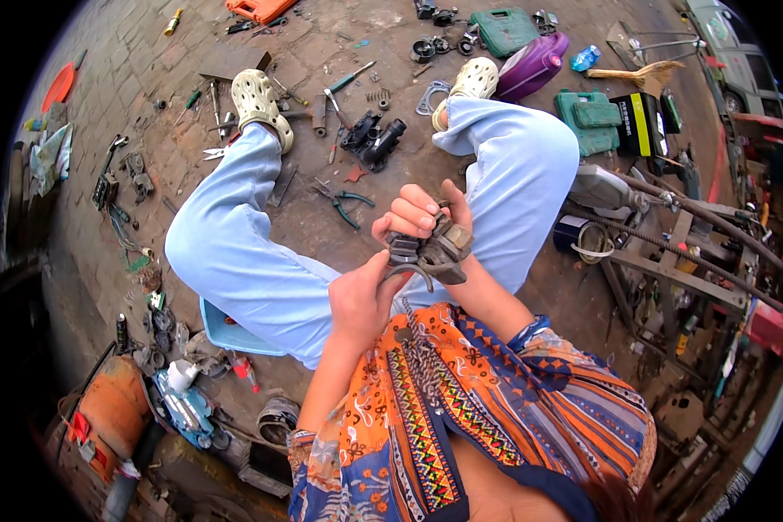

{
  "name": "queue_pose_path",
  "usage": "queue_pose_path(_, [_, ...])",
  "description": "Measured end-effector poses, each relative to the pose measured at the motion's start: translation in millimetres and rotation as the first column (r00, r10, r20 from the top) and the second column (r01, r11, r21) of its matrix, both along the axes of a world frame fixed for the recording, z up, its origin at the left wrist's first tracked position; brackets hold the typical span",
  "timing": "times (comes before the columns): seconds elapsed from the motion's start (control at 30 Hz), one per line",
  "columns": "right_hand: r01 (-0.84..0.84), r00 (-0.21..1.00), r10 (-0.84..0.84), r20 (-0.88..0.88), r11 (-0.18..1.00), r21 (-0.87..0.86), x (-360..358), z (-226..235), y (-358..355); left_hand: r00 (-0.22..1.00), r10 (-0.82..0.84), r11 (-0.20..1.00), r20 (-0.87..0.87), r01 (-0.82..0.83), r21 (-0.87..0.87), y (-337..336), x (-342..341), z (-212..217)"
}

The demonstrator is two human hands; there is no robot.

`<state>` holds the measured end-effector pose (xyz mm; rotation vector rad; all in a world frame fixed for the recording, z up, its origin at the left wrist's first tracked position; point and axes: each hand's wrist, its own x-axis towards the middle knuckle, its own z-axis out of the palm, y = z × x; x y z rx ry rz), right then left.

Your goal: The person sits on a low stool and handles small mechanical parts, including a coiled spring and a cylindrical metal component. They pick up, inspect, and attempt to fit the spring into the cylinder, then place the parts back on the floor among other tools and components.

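Observation:
Over my lap I hold a grimy metal machine part (445, 250) with blocky dark and rusty sections and a curved hook-like arm at its lower edge. My right hand (411, 214) wraps round its upper side, fingers curled over the top. Lower down, my left hand (362, 294) is closed with its fingertips at the part's left end, by the curved arm. The palm-side contact is hidden. On the ground beyond my hands lie pliers (344, 205) with dark green handles, a black machine part (374, 139) and a hammer (318, 115).
A purple jug (533, 65) and green tool cases (589, 122) stand at the far right. Nearer on that side are a metal frame (670, 261) and a can (580, 237). Loose parts, a light blue tub (235, 329) and a rusty orange tank (115, 404) lie left.

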<state>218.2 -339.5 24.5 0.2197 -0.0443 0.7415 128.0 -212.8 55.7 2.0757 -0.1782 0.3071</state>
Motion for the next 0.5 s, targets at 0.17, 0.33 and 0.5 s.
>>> queue_pose_path(0.17, [-0.123,0.983,0.045,-0.176,0.879,-0.462,-5.3,23.9,-0.7,0.996,0.086,0.996,-0.032,-0.087,-0.033,4.2,-6.6,-14.0])
queue_pose_path(0.33, [-0.364,0.930,0.331,-0.160,0.774,-0.518,-10.0,5.6,-17.6,0.971,-0.094,0.926,0.222,0.003,0.378,35.8,3.7,0.9])
queue_pose_path(0.5, [-0.284,0.932,0.358,0.053,0.813,-0.508,-12.7,6.2,-24.4,0.918,-0.368,0.774,0.147,0.215,0.595,52.5,12.1,29.9])
